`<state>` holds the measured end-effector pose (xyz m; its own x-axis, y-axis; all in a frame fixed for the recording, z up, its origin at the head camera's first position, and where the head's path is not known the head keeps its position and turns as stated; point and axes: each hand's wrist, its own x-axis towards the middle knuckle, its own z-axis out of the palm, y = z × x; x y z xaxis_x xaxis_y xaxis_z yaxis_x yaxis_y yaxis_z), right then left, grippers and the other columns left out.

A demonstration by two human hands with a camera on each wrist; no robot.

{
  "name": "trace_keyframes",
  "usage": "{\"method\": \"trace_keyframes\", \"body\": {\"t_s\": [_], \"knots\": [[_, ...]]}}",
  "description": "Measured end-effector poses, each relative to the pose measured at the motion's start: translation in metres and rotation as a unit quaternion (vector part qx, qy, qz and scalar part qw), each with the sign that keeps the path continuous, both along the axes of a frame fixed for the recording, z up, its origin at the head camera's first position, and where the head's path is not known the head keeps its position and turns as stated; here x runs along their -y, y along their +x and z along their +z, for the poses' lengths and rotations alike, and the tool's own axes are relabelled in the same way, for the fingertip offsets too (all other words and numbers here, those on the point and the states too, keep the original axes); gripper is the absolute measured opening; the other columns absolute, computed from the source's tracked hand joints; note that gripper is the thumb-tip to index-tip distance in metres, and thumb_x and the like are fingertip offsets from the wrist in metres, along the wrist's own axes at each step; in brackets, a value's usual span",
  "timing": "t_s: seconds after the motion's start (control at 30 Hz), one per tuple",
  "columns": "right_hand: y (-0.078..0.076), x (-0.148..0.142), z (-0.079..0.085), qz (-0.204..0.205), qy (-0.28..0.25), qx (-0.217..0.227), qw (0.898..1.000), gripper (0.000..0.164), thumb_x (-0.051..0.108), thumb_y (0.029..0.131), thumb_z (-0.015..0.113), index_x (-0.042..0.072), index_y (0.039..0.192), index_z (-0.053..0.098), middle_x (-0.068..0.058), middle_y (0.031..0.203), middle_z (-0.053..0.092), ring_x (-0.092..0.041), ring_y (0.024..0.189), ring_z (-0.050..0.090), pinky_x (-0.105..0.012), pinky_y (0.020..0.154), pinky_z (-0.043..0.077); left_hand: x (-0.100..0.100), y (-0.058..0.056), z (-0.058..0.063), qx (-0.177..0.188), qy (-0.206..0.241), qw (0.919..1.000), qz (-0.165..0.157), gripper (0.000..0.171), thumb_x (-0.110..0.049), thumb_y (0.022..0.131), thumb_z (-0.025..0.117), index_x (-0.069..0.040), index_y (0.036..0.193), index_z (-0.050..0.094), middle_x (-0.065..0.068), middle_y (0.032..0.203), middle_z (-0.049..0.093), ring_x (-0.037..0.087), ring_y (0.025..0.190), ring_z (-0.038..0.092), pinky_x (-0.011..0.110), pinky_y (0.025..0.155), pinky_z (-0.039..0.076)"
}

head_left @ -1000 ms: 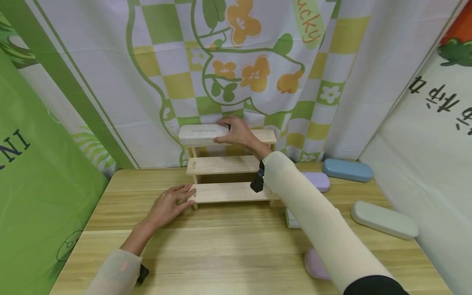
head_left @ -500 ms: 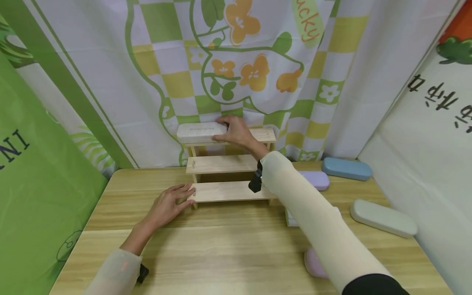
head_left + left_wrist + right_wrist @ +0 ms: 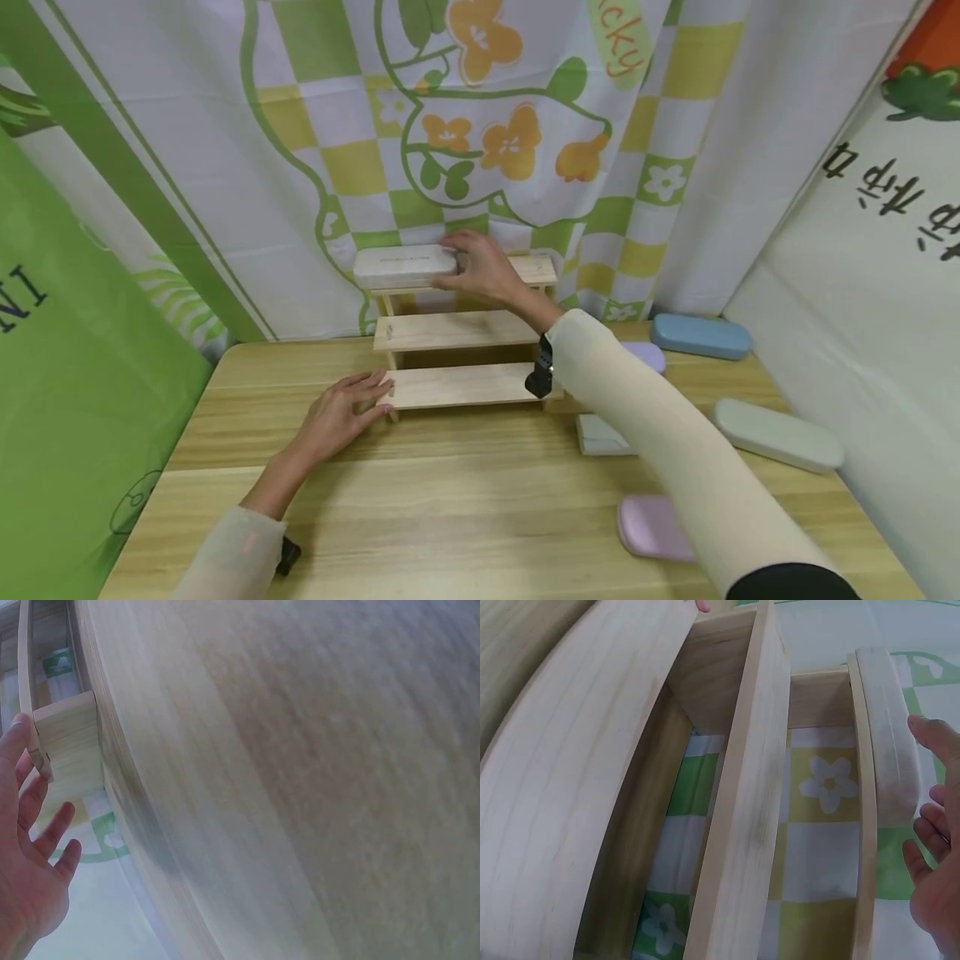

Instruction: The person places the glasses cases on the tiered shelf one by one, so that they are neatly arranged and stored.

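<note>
On the top tier of a small stepped wooden rack (image 3: 465,384) lies a white glasses case (image 3: 401,264), toward the left end. My right hand (image 3: 483,267) pinches the case's right end, thumb in front and a finger behind. In the right wrist view the thumb (image 3: 930,733) meets the upper edge of the case (image 3: 889,735), with the other fingers loosely bent past its end. My left hand (image 3: 337,421) touches the left end of the lowest tier with relaxed fingers. From the left wrist, its fingers (image 3: 54,829) spread around the board's tip (image 3: 39,750).
Right of the rack, several more cases lie on the wooden table (image 3: 450,508): blue (image 3: 701,336), lilac (image 3: 651,356), pale green (image 3: 780,433), pink (image 3: 652,527) and a whitish one (image 3: 600,436). My right sleeve partly covers some. A patterned curtain (image 3: 480,158) hangs right behind the rack.
The white case has slid slightly left along the top tier. My right wrist and forearm have shifted right, uncovering more of the pink and whitish cases. The left hand stays put.
</note>
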<state>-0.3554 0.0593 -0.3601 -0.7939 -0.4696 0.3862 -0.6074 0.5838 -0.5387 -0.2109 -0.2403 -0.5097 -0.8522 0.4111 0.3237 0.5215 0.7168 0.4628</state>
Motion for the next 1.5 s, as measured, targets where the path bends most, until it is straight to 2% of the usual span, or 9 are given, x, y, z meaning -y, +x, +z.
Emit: {"method": "trace_keyframes", "body": {"t_s": [0.23,0.57,0.8,0.9,1.07,1.23,1.5], "knots": [[0.012,-0.011,0.004,0.010,0.000,-0.010,1.000,0.074,0.033,0.083,0.094,0.001,0.143,0.064,-0.015,0.149,0.061,-0.030,0.137,0.058,-0.041,0.118,0.046,0.000,0.000,0.002,-0.001,-0.004,1.0000,0.001,0.046,-0.026,0.094,0.082,-0.009,0.137,0.071,0.014,0.150,0.060,0.049,0.135,0.057,0.067,0.105,0.051],[0.036,-0.035,0.012,0.040,-0.014,-0.019,0.999,0.071,0.028,0.082,0.094,-0.002,0.140,0.065,-0.018,0.145,0.063,-0.035,0.137,0.057,-0.048,0.119,0.044,0.000,0.000,0.001,0.002,-0.005,1.0000,0.003,0.047,-0.027,0.094,0.082,-0.010,0.137,0.071,0.013,0.150,0.060,0.047,0.137,0.057,0.067,0.106,0.050],[0.052,-0.052,0.011,0.074,-0.013,-0.058,0.996,0.070,0.027,0.082,0.094,-0.003,0.138,0.066,-0.018,0.143,0.065,-0.035,0.135,0.058,-0.051,0.116,0.046,0.000,0.001,0.002,0.000,0.000,1.0000,0.002,0.047,-0.026,0.094,0.082,-0.009,0.137,0.071,0.016,0.149,0.060,0.048,0.135,0.058,0.067,0.105,0.050],[0.060,-0.062,0.009,0.087,-0.019,-0.064,0.994,0.067,0.025,0.082,0.095,-0.003,0.136,0.068,-0.018,0.142,0.065,-0.036,0.136,0.058,-0.052,0.115,0.046,-0.001,0.001,0.002,-0.002,0.000,1.0000,0.001,0.047,-0.025,0.094,0.082,-0.009,0.137,0.072,0.015,0.149,0.060,0.048,0.135,0.058,0.067,0.104,0.051],[0.074,-0.081,0.001,0.108,-0.022,-0.051,0.993,0.065,0.024,0.082,0.095,-0.001,0.136,0.069,-0.018,0.141,0.066,-0.034,0.135,0.058,-0.052,0.112,0.049,-0.001,0.001,0.003,-0.007,-0.001,1.0000,-0.001,0.047,-0.024,0.093,0.083,-0.009,0.136,0.072,0.015,0.148,0.061,0.049,0.134,0.059,0.067,0.103,0.052],[0.085,-0.100,-0.009,0.131,-0.008,-0.057,0.990,0.065,0.025,0.082,0.095,0.001,0.136,0.070,-0.017,0.142,0.066,-0.035,0.134,0.060,-0.054,0.110,0.051,-0.001,0.002,0.003,-0.008,-0.006,1.0000,0.001,0.047,-0.025,0.094,0.082,-0.008,0.136,0.072,0.017,0.148,0.061,0.049,0.134,0.059,0.067,0.104,0.051],[0.106,-0.132,-0.021,0.152,0.017,-0.067,0.986,0.064,0.023,0.079,0.095,0.002,0.134,0.071,-0.014,0.139,0.068,-0.034,0.126,0.065,-0.054,0.098,0.057,-0.001,0.001,0.003,-0.006,-0.007,1.0000,-0.003,0.047,-0.024,0.094,0.082,-0.007,0.137,0.071,0.019,0.147,0.061,0.050,0.134,0.058,0.067,0.107,0.049]]}}
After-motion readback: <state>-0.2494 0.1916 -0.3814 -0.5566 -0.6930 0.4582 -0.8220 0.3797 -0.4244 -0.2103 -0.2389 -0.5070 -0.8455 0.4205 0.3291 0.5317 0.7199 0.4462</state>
